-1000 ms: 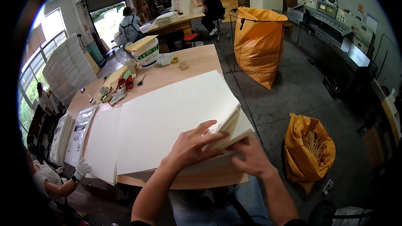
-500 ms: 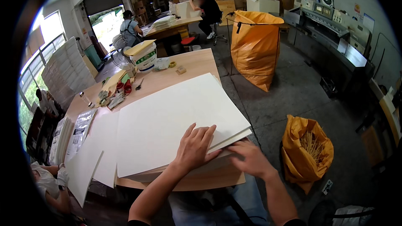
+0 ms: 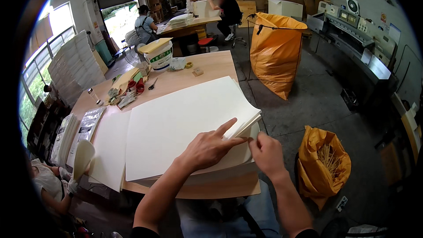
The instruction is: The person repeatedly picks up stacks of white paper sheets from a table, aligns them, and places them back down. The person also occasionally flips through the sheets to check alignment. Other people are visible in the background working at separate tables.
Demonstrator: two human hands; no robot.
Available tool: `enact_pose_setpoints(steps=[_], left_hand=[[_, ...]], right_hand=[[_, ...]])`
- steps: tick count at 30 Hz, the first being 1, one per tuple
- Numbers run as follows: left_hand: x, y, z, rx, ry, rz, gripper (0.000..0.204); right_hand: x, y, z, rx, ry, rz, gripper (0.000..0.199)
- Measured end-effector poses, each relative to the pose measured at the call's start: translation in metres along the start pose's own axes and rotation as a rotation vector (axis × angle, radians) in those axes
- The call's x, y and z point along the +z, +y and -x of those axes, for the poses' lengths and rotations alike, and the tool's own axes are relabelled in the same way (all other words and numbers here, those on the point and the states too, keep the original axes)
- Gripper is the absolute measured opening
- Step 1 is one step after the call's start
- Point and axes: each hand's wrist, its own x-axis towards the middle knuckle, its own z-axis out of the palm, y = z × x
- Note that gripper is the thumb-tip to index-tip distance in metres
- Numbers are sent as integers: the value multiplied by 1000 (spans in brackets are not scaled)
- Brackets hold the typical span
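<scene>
A broad stack of large white sheets lies on the wooden table in front of me. At its near right corner several top sheets are bent upward, apart from those below. My left hand has these lifted sheets between its stretched forefinger and its thumb, the forefinger on the upper side. Just right of it, my right hand is closed, thumb and fingers pinched at the corner of the lower sheets. How many sheets each hand has cannot be told.
On the table stand a white bucket, scissors, gloves and tape. At left, a person's gloved hand is at a curled sheet. Orange sacks stand on the floor to the right.
The stack's near right corner has gone from lying nearly flat to bent upward. My right hand has closed at the corner. The person at left has curled a sheet up.
</scene>
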Motion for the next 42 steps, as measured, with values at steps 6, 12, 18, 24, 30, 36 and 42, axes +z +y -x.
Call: enact_pose_setpoints(steps=[6,12,18,24,30,36,42], left_hand=[[6,-7,7,-20,65,125,36],[6,2,12,-15,128,70,47],[2,0,8,-3,104,102,52],[-6,-2,6,12,17,121,47],[-7,5,0,-27,-9,57,43],[3,1,12,17,87,-1,33],[5,2,10,-2,114,75,43]], right_hand=[[-6,-9,-2,325,-50,-659,35],[-18,-13,-16,497,-179,-1043,33],[-23,-6,-15,500,-240,-1076,32],[-26,0,-13,422,-288,-1016,33],[-9,0,-5,169,-91,-402,37],[-17,0,-15,456,-227,-1115,33],[-17,6,-11,467,-226,-1135,33]])
